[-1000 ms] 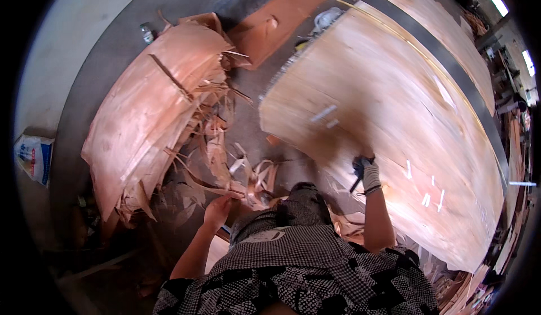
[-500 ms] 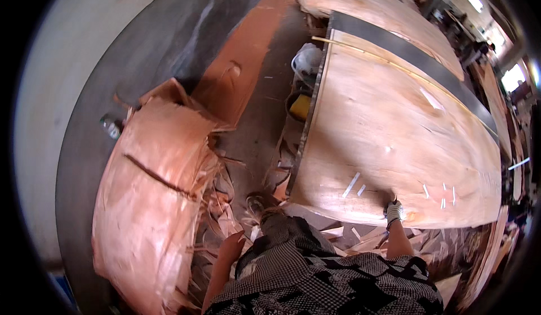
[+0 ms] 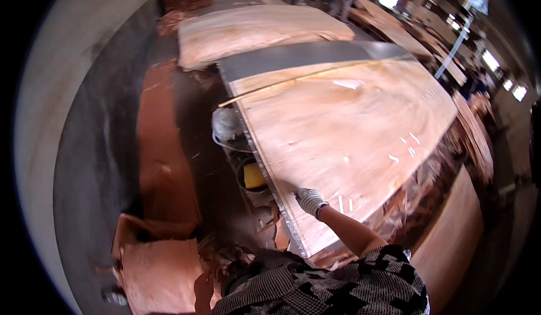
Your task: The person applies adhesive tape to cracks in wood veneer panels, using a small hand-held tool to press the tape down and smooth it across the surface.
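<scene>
My right hand (image 3: pixel 310 201), in a white striped glove, is over the near left part of a pale wood veneer sheet (image 3: pixel 332 140). Its fingers are curled in, and a small dark shape shows at the fingertips, too unclear to name. Two short white strips (image 3: pixel 341 204) lie on the sheet just right of this hand. My bare left hand (image 3: pixel 204 287) hangs low beside a stack of reddish veneer (image 3: pixel 160 272), with its fingers blurred. Along the sheet's far side runs a thin wooden strip (image 3: pixel 315 77).
Left of the table stand a bucket with a yellow object (image 3: pixel 255 176) in it and a pale plastic bag (image 3: pixel 227 124). Veneer scraps (image 3: pixel 397 210) litter the floor at right. Another veneer stack (image 3: pixel 259 27) lies beyond the table. People (image 3: pixel 347 0) stand far off.
The view has turned right and lifted, showing more of the room. My right hand has moved left along the sheet, from right of the two white strips to their left.
</scene>
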The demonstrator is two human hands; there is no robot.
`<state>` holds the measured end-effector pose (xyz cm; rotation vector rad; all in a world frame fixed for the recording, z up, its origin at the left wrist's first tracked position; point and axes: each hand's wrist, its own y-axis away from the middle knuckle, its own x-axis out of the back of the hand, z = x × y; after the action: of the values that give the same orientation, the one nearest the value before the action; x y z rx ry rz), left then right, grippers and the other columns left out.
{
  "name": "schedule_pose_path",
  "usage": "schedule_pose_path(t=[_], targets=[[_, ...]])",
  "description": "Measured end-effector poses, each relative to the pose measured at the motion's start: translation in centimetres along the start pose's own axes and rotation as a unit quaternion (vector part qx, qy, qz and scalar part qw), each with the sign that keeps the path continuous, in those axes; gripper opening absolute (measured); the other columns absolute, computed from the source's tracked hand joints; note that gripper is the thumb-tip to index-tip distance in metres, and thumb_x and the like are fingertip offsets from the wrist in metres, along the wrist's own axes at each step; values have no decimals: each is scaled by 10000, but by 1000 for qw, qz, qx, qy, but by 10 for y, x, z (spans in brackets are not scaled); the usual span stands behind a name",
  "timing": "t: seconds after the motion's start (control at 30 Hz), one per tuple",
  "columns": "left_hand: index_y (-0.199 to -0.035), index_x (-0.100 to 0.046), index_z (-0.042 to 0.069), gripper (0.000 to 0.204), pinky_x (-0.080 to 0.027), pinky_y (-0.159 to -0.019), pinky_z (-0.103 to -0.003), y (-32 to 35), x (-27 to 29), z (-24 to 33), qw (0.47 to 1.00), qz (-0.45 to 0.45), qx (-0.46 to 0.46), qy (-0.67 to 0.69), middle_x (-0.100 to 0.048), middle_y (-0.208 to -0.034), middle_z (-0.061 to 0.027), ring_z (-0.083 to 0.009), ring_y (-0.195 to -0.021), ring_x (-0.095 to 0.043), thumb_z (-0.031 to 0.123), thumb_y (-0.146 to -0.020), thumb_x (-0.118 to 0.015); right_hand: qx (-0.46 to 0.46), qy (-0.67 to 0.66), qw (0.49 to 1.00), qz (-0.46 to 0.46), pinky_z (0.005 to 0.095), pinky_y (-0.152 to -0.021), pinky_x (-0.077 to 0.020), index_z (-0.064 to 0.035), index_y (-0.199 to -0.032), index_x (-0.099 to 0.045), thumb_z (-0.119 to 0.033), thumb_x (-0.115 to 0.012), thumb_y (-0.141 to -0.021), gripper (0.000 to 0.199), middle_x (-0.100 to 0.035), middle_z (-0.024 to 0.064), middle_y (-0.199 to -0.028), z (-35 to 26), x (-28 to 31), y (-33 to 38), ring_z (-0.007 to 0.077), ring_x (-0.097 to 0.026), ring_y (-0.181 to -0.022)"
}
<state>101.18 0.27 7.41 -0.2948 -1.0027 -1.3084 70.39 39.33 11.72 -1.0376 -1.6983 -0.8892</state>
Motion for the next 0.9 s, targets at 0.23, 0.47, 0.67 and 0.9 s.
schedule_pose_path(t=[0.23, 0.47, 0.67, 0.9], targets=[[-1150, -541, 84, 343, -437, -864, -380, -167, 53, 34, 962, -98, -241, -80, -583, -1081, -144, -297, -996, -551, 162, -817, -514, -127, -17, 990, 65, 396, -889, -421, -34, -1010, -529, -207, -431, -876, 239, -493, 193, -1188, -26, -30, 46, 331, -470, -1109], [-1119, -560, 82, 313, -426, -882, -367, -310, 88, 115, 929, -184, -314, -60, -566, -1118, -142, -301, -1027, -533, 148, -816, -524, -201, -6, 976, 81, 392, -836, -454, -66, -1017, -545, -224, -463, -849, 245, -512, 143, -1170, -56, -31, 28, 299, -496, -1092], [-1103, -566, 62, 316, -437, -855, -370, -396, 70, 194, 851, -240, -464, -41, -588, -1072, -151, -304, -989, -555, 150, -800, -546, -257, 6, 965, 53, 399, -793, -483, -56, -1024, -529, -179, -441, -847, 232, -512, 126, -1176, -71, -27, 27, 278, -505, -1090], [-1302, -342, 20, 612, -243, -1051, -404, -556, 70, 240, 917, -46, -391, -58, -277, -1353, -277, -391, -1261, -283, 78, -754, -606, -431, -120, 885, 132, 424, -720, -478, -84, -1002, -565, -208, -453, -854, 223, -592, 184, -967, -82, -2, -16, 340, -583, -878]])
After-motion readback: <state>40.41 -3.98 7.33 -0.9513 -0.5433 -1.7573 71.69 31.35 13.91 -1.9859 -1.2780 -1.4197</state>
